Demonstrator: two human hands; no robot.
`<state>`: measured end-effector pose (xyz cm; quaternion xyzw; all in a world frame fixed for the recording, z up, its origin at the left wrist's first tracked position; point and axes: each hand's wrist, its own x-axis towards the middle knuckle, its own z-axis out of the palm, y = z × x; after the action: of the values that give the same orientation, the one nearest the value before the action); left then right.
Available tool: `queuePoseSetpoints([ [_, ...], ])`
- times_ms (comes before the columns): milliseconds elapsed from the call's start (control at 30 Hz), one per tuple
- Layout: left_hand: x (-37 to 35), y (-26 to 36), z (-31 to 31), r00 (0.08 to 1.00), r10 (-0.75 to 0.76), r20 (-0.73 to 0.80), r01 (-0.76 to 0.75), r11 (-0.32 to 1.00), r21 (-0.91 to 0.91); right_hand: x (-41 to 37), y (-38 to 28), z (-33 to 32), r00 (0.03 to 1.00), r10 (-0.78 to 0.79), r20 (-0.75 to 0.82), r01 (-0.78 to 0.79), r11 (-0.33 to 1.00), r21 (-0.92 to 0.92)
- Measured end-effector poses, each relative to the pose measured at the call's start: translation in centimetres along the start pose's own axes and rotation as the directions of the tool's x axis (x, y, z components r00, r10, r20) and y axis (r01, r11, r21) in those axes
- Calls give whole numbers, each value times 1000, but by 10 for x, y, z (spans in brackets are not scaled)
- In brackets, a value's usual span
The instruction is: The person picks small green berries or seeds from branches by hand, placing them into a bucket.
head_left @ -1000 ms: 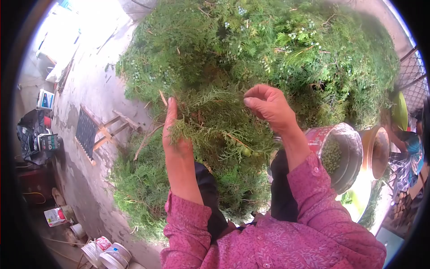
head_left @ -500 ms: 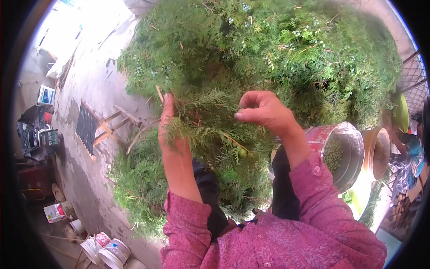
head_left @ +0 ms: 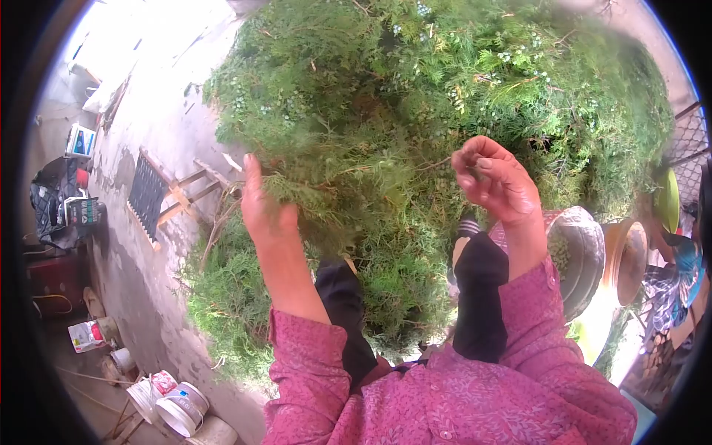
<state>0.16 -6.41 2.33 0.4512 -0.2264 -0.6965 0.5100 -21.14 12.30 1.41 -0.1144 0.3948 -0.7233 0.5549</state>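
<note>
My left hand (head_left: 268, 211) is closed around a leafy evergreen branch (head_left: 322, 196), thumb pointing up; the foliage hides most of its fingers. My right hand (head_left: 498, 178) is raised to the right of the branch, its fingers curled and pinched together. A thin brown twig (head_left: 436, 163) runs up to those fingertips, but I cannot make out what lies between them. Behind and below both hands spreads a big heap of evergreen branches (head_left: 341, 52) with clusters of small pale green cones.
Right of my knees stands a red and white bucket (head_left: 589, 256) holding small green pieces, beside a tan container (head_left: 630, 259). On the concrete floor at left are a wooden stool (head_left: 152, 196) with a dark slatted seat and white buckets (head_left: 182, 408).
My right hand has moved right, away from the branch, and its fingers have curled more. My left hand has shifted slightly left and down with the branch.
</note>
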Motion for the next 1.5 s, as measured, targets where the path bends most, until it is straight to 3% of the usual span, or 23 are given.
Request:
queuePoseSetpoints([
  [33, -2, 0, 3, 1000, -3, 2, 3, 1000, 1, 2, 1, -2, 996, 27, 90, -25, 1000, -16],
  [100, -8, 4, 11, 983, -14, -185, 25, 998, 54, 7, 5, 1, 994, 47, 96, -40, 996, -76],
  [200, -3, 0, 5, 985, -41, -167, 52, 997, 62, 14, 12, 2, 994, 49, 93, -32, 983, -181],
  [233, 0, -3, 1, 986, -42, -163, 53, 997, 63, 15, 12, 4, 999, 25, 38, -12, 949, -315],
  [300, 3, -7, -1, 999, -32, -12, 32, 999, 24, 16, 15, 12, 1000, -8, -15, 1, 896, -444],
  [367, -4, -7, 6, 996, -67, -53, 69, 997, 45, 15, 24, 23, 995, -89, 41, 93, 729, -679],
  [433, -14, -6, 13, 990, -99, -101, 106, 992, 65, 14, 33, 31, 994, -90, 68, 111, 666, -738],
  [533, -27, -6, 16, 999, -43, -22, 45, 991, 127, 17, 46, 35, 983, -127, 131, 178, 507, -843],
  [567, -29, -5, 18, 998, -68, -2, 68, 989, 135, 18, 49, 36, 957, -220, 192, 258, 334, -907],
  [600, -31, -5, 19, 995, -94, 19, 90, 985, 144, 18, 52, 36, 917, -298, 265, 317, 144, -937],
  [733, -9, -25, 10, 981, -182, 72, 177, 981, 74, 20, 56, 38, 907, -332, 258, 299, 77, -951],
  [800, -8, -30, 11, 971, -195, 136, 193, 981, 27, 21, 54, 42, 845, -453, 283, 349, 67, -935],
  [933, -8, -43, 9, 952, -230, 202, 221, 973, 66, 16, 57, 52, 882, -353, 312, 352, 53, -935],
  [1000, -10, -47, 10, 943, -258, 208, 260, 965, 18, 18, 67, 52, 896, -236, 376, 361, -106, -926],
  [1067, -13, -48, 14, 932, -277, 232, 284, 959, 3, 24, 71, 44, 898, -254, 359, 352, -75, -933],
  [1133, -11, -47, 14, 922, -292, 255, 307, 952, -17, 29, 66, 36, 905, -193, 379, 410, 159, -898],
  [1167, -8, -47, 9, 886, -310, 346, 315, 948, 44, 30, 63, 33, 905, -192, 378, 409, 158, -899],
  [1233, -8, -44, 6, 839, -335, 430, 322, 941, 106, 28, 54, 32, 935, -54, 350, 335, 462, -822],
  [1300, -14, -38, 6, 777, -368, 510, 208, 916, 344, 29, 45, 30, 947, 24, 321, 258, 540, -801],
  [1333, -20, -35, 7, 777, -369, 511, 208, 915, 345, 29, 41, 30, 949, 101, 299, 179, 610, -772],
  [1367, -27, -32, 9, 733, -357, 579, 170, 920, 353, 25, 40, 33, 939, 123, 322, 98, 800, -592],
  [1433, -32, -29, 8, 631, -367, 684, 173, 925, 337, 22, 33, 38, 934, 94, 344, 143, 785, -603],
  [1500, -32, -28, 0, 630, -395, 668, 174, 911, 374, 20, 30, 40, 929, 65, 364, 187, 768, -613],
])
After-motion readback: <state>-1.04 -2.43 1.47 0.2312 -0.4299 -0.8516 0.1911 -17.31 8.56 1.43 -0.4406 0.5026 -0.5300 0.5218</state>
